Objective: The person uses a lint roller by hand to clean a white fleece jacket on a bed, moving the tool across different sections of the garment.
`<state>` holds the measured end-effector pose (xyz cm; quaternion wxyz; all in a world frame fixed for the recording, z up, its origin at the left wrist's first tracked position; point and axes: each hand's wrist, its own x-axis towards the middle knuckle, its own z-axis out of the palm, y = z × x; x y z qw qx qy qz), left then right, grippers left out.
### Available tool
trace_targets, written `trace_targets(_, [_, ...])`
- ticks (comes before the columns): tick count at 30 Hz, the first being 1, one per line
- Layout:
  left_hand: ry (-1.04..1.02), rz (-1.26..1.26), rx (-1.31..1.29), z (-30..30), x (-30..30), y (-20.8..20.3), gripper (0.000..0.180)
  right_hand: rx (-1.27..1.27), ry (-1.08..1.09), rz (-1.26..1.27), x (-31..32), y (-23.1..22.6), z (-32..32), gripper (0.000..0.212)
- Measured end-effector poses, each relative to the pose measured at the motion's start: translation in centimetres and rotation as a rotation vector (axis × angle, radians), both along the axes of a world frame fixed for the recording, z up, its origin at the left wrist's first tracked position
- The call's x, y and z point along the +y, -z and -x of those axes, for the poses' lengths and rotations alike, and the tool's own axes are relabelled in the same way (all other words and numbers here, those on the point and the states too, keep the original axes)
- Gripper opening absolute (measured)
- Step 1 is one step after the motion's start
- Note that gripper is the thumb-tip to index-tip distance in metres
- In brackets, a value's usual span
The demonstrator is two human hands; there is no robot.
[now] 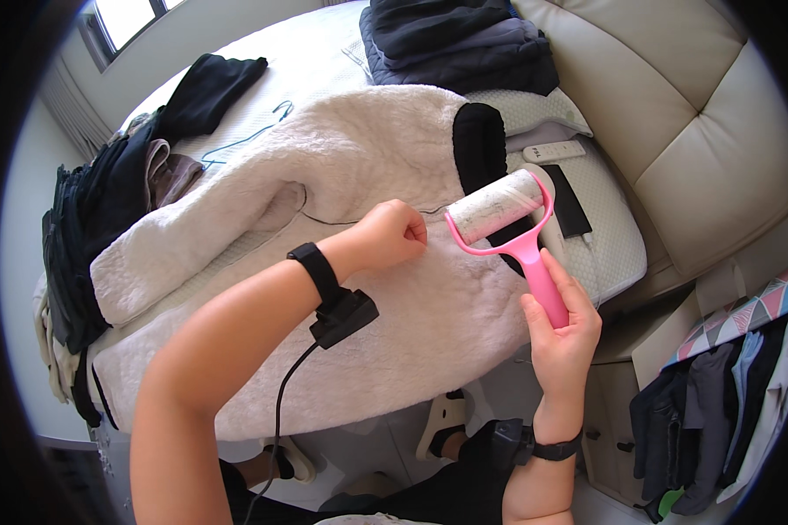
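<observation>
My right hand point(562, 328) grips the pink handle of a lint roller point(497, 207). Its white sheet carries dark lint and is held tilted over the black collar-like band point(480, 144) of a cream fleece garment point(446, 324). Closed, with fingers curled in, my left hand point(392, 234) is over the middle of that garment, left of the roller. Whatever may be between its fingers is hidden. The fleece lies spread across the bed, one sleeve stretched toward the left. A thin dark cord runs over it behind my left hand.
Dark clothes point(105, 223) are heaped at the left edge of the bed, near a blue hanger point(241, 144). Folded dark clothes point(460, 52) are stacked at the back. A white remote point(556, 151) and a black phone-like slab point(571, 201) lie at right. Clothes point(705, 420) hang lower right.
</observation>
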<state>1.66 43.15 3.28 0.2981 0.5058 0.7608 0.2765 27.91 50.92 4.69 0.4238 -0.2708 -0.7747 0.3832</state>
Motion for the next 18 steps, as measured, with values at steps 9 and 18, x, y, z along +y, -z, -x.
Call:
trace_targets(9, [-0.1, 0.084, -0.247, 0.6, -1.0, -0.5, 0.006, 0.001, 0.015, 0.032, -0.1, -0.4, -0.1, 0.046])
trace_targets(18, [0.071, -0.121, 0.231, -1.2, 0.0, 0.3, 0.01, 0.002, 0.011, 0.014, -0.1, -0.3, 0.0, 0.047])
